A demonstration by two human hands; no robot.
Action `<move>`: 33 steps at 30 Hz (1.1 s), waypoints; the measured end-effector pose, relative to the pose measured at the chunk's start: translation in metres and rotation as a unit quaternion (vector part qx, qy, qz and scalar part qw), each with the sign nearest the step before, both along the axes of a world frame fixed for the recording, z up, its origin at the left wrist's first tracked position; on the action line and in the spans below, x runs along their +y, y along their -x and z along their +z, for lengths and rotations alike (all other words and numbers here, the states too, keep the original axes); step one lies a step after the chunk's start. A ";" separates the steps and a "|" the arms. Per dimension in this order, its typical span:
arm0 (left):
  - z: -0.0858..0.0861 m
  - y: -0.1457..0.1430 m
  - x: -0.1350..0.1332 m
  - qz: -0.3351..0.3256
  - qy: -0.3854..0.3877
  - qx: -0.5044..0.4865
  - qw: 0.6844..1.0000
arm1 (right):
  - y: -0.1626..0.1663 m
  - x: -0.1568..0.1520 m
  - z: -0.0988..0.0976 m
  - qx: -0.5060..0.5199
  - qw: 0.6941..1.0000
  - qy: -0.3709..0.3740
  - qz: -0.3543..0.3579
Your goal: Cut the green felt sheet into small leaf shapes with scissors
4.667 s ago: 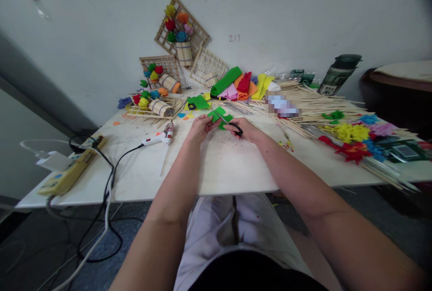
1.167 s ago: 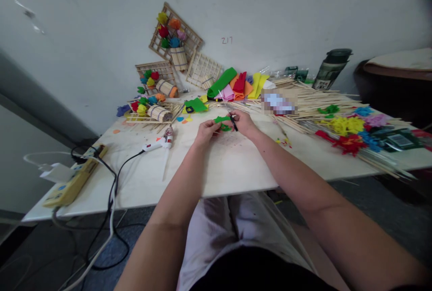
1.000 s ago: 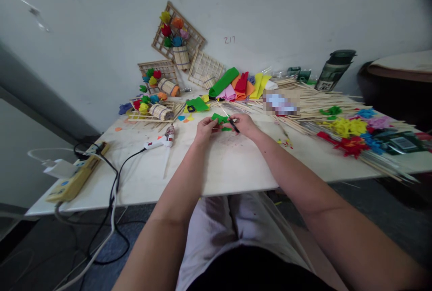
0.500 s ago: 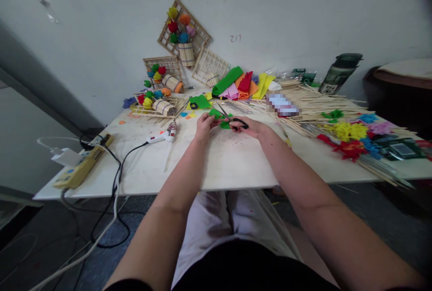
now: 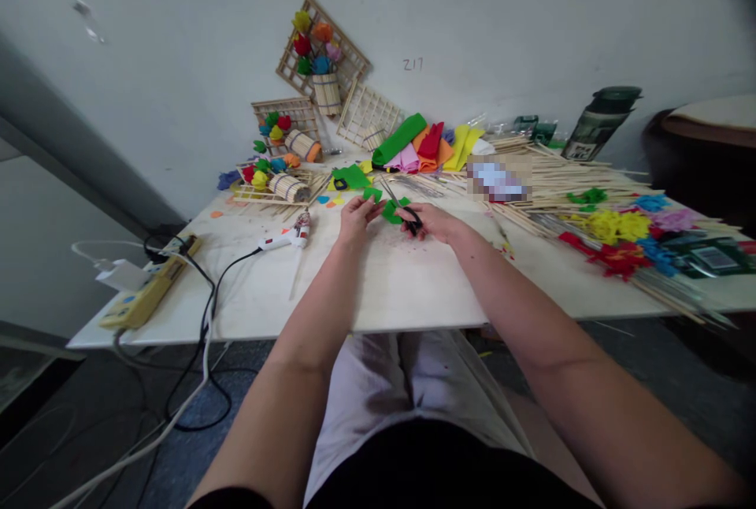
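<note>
My left hand point(image 5: 358, 217) is closed on a small piece of green felt point(image 5: 372, 194), pinched between thumb and fingers. The scissors point(image 5: 412, 219) are in my right hand point(image 5: 428, 221), their black handles around my fingers and the blades pointing up and to the left. Another bit of green felt point(image 5: 390, 212) shows between the hands, beside the blades; whether it is held or lies on the table I cannot tell. Beyond my left hand lies a larger green felt sheet point(image 5: 353, 176) with a small black object on it.
A white glue gun point(image 5: 287, 237) lies left of my left arm, its cord running to a yellow power strip point(image 5: 150, 284). Wooden sticks point(image 5: 567, 178) and colourful fuzzy flowers point(image 5: 620, 227) cover the right side. Lattice frames with felt flowers point(image 5: 322, 64) lean against the wall.
The scissors have turned in my right hand, their blades steeper and their handles lower. My left hand has shifted slightly left, and more green felt shows between the hands.
</note>
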State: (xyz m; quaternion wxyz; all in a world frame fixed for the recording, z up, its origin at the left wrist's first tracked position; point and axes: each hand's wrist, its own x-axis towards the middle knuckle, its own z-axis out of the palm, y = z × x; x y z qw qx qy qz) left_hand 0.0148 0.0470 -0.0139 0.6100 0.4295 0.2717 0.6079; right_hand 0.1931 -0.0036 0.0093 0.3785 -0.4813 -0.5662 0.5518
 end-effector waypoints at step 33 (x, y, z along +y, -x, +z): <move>0.004 -0.009 -0.005 0.002 0.117 -0.037 0.992 | 0.010 -0.004 -0.003 0.011 1.000 -0.016 0.002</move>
